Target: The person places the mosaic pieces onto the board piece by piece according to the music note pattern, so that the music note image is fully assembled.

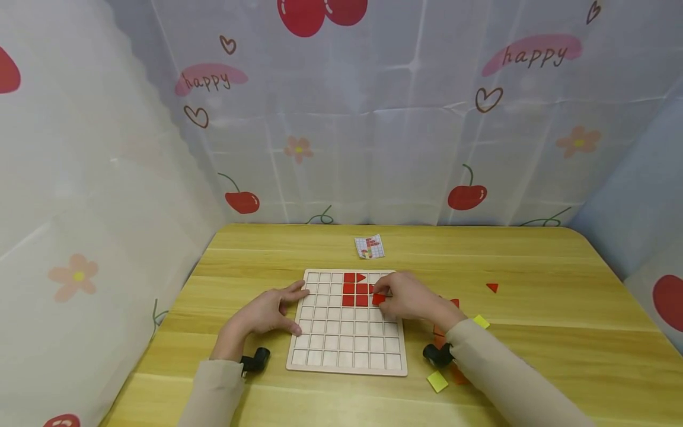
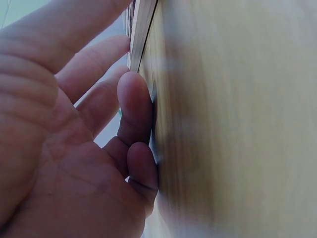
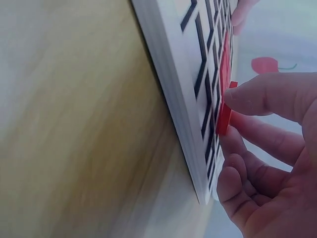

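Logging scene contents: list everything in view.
table: 1, yellow, lower view
board: 1, pale grid, on table
squares: 6, red, five on board, one held
occluded piece: 1, red, on board
triangles: 2, red, one on board, one loose right
tiles: 2, yellow, right of board
loose pieces: count hidden, red/orange, right of board
card: 1, white/red, beyond board
sheeting: count unclear, whitish, around table
wrist cameras: 2, black, wrists
sleeves: 2, beige, forearms
left hand: 1, board's left edge
right hand: 1, pinching square

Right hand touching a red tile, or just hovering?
Touching. Right wrist view: the right hand pinches the red tile between thumb and fingers, no visible gap.
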Demonstrator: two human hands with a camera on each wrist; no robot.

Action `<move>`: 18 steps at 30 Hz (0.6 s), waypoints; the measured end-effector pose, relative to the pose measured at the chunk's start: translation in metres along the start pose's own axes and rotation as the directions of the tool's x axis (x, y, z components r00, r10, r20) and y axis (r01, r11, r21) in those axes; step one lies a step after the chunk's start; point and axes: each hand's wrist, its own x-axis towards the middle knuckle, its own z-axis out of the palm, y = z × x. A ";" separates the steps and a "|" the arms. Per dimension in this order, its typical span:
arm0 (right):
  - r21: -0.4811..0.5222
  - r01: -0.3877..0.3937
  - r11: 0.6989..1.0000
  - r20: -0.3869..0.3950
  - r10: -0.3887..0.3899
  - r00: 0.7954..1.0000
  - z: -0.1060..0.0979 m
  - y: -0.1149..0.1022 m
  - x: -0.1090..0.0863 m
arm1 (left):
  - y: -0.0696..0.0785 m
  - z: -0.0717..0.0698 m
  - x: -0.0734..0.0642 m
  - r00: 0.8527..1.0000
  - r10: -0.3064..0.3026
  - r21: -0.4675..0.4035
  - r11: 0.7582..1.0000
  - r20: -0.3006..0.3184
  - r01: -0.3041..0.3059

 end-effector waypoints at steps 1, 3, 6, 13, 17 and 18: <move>0.001 0.000 1.000 0.001 0.000 1.000 0.001 -0.001 0.001 | 0.000 0.000 0.000 1.000 -0.003 0.000 1.000 0.000 0.003; -0.004 0.003 1.000 0.000 -0.003 1.000 0.004 -0.001 0.003 | 0.000 0.000 0.000 1.000 -0.014 0.003 1.000 -0.001 0.014; -0.015 0.009 1.000 -0.004 -0.009 1.000 0.007 -0.003 0.006 | 0.001 0.000 0.000 1.000 -0.009 0.001 1.000 -0.002 0.009; -0.019 0.026 0.999 -0.002 -0.026 1.000 0.008 -0.005 0.007 | 0.000 0.000 -0.002 1.000 -0.004 -0.010 1.000 0.001 0.004; -0.014 0.021 1.000 0.007 -0.021 1.000 0.007 -0.003 0.008 | -0.001 0.001 -0.001 1.000 -0.012 0.000 1.000 -0.005 0.012; -0.011 0.020 1.000 0.011 -0.020 1.000 0.007 -0.003 0.008 | -0.001 0.001 -0.001 1.000 -0.013 0.007 1.000 -0.007 0.013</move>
